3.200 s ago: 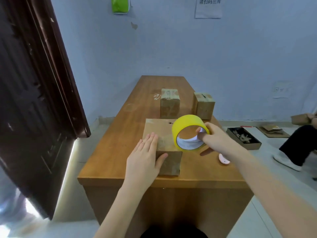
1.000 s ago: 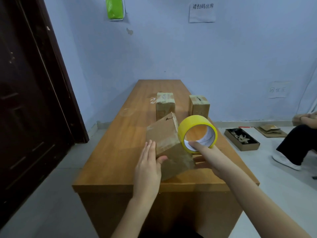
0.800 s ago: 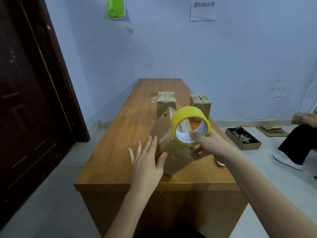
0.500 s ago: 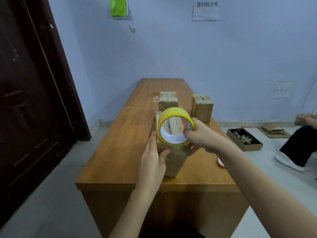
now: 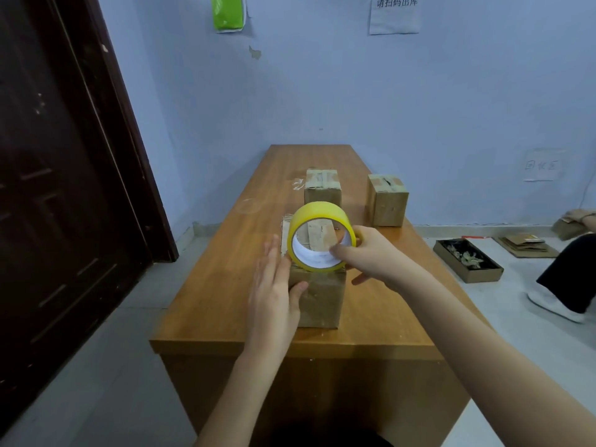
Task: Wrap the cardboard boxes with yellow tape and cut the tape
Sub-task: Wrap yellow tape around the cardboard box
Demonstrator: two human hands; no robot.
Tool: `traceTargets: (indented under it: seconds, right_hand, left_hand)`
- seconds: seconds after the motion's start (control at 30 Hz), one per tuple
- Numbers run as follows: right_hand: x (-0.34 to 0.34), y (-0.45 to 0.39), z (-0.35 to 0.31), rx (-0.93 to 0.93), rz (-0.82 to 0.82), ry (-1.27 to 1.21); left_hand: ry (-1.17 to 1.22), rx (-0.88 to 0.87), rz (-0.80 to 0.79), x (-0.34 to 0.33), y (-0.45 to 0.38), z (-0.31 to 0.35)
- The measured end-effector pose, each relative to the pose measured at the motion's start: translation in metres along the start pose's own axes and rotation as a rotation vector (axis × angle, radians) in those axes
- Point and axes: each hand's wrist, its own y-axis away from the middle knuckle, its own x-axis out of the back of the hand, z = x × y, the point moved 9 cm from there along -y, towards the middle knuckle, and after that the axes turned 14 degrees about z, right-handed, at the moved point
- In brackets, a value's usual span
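Gripping the yellow tape roll (image 5: pixel 317 235) over the cardboard box (image 5: pixel 317 293) near the desk's (image 5: pixel 225 285) front edge, the right hand (image 5: pixel 371 256) has a finger through its core; left hand (image 5: pixel 274 295) rests flat-fingered against the box's left side.

Glossy wood table (image 5: pixel 380 321), matt cardboard box (image 5: pixel 319 301), prob. plastic tape (image 5: pixel 317 209)

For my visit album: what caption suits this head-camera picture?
Right hand holds yellow tape roll over a cardboard box steadied by the left hand.
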Motion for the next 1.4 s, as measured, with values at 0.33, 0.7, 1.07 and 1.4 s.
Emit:
traceTargets:
  seconds: [0.33, 0.7, 1.07, 1.4]
  right_hand:
    - [0.042, -0.002, -0.014, 0.08, 0.001, 0.103]
    - [0.01, 0.011, 0.018, -0.052, 0.022, -0.217]
    - [0.032, 0.017, 0.086, -0.227, -0.034, -0.127]
    - [0.013, 0.019, 0.102, -0.233, -0.032, -0.194]
  left_hand:
    - [-0.01, -0.114, 0.05, 0.006, -0.005, -0.002]
    - [-0.027, -0.088, 0.029, 0.005, -0.003, -0.003]
    - [-0.072, -0.076, -0.021, 0.007, -0.009, 0.004]
    - [-0.271, -0.303, -0.13, 0.002, -0.019, 0.036]
